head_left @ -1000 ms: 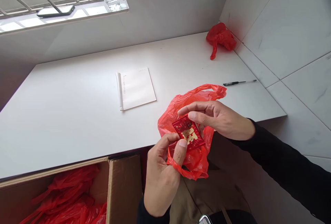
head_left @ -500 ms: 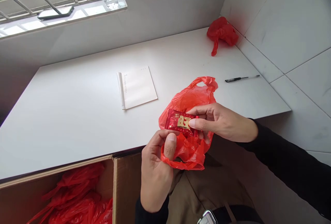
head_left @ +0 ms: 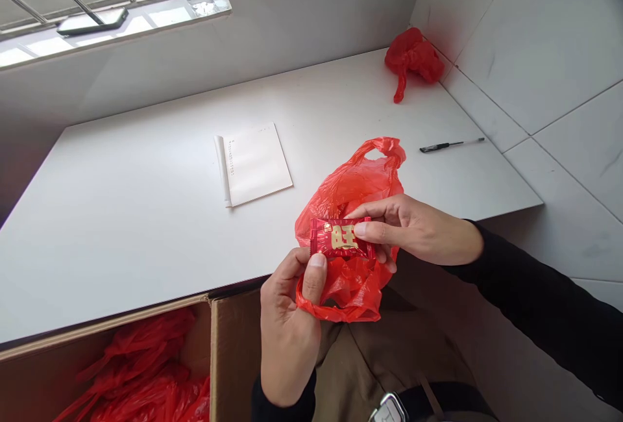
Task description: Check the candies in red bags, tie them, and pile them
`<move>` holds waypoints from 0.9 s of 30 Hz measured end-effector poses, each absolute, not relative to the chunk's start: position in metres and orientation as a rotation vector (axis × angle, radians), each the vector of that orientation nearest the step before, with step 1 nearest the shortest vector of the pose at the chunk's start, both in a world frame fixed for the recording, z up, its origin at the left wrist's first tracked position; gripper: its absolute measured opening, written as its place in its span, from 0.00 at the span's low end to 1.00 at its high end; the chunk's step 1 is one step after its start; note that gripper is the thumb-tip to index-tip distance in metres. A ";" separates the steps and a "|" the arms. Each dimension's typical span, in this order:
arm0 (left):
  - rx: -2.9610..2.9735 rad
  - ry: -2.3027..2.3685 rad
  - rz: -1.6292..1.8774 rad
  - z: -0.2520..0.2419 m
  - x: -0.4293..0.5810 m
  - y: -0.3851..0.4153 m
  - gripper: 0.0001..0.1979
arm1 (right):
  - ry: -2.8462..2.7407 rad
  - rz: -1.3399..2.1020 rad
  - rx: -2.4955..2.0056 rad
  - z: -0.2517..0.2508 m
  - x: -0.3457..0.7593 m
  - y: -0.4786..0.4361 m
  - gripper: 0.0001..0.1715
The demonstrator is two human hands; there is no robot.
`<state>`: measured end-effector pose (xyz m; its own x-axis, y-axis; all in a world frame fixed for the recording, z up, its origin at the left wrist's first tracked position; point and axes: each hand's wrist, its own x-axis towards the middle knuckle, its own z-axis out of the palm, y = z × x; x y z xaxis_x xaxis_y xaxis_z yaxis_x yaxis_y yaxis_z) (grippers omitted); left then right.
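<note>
A small red snack packet (head_left: 335, 239) with gold lettering is level above the mouth of a thin red plastic bag (head_left: 355, 182). My right hand (head_left: 418, 230) is closed on the packet's right part, thumb on its printed face; some of its fingers are hidden behind. My left hand (head_left: 292, 321) is closed on the near handle of the bag, the loop passing around the thumb. The left thumb and index tips are at the packet's left end; whether they pinch it I cannot tell. The bag's far handle stands up over the table edge.
On the white table (head_left: 136, 214) lie an open notebook (head_left: 257, 165), a black pen (head_left: 442, 146) and a crumpled red bag (head_left: 413, 58) in the corner. A cardboard box (head_left: 211, 344) with red bags stands below the front edge. A phone (head_left: 92, 21) rests on the windowsill.
The packet has turned a little, from slanted to nearly level, and its left end has dropped to the left fingertips. The view has shifted slightly.
</note>
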<state>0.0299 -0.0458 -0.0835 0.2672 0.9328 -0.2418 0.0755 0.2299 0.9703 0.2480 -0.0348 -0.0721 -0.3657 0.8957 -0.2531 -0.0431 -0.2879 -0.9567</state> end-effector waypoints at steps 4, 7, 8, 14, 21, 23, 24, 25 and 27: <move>1.178 1.143 0.818 -0.085 0.029 -0.046 0.13 | -1.253 1.737 -1.134 -0.073 0.249 -0.035 0.18; 1.188 1.147 0.831 -0.085 0.030 -0.046 0.13 | -1.256 1.735 -1.136 -0.073 0.249 -0.035 0.18; 1.191 1.148 0.832 -0.085 0.030 -0.047 0.13 | -1.256 1.734 -1.135 -0.073 0.249 -0.035 0.17; 1.225 1.165 0.819 -0.080 0.031 -0.047 0.14 | -1.269 1.738 -1.132 -0.073 0.249 -0.034 0.15; 1.227 1.171 0.815 -0.080 0.030 -0.047 0.14 | -1.256 1.746 -1.147 -0.075 0.250 -0.034 0.17; 1.208 1.161 0.816 -0.082 0.029 -0.048 0.14 | -1.257 1.738 -1.157 -0.075 0.250 -0.034 0.19; 1.195 1.160 0.816 -0.082 0.029 -0.048 0.14 | -1.260 1.732 -1.161 -0.075 0.250 -0.034 0.20; 1.185 1.161 0.818 -0.082 0.029 -0.048 0.14 | -1.266 1.726 -1.163 -0.074 0.250 -0.034 0.21; 1.184 1.170 0.817 -0.082 0.029 -0.048 0.14 | -1.280 1.717 -1.164 -0.074 0.250 -0.035 0.20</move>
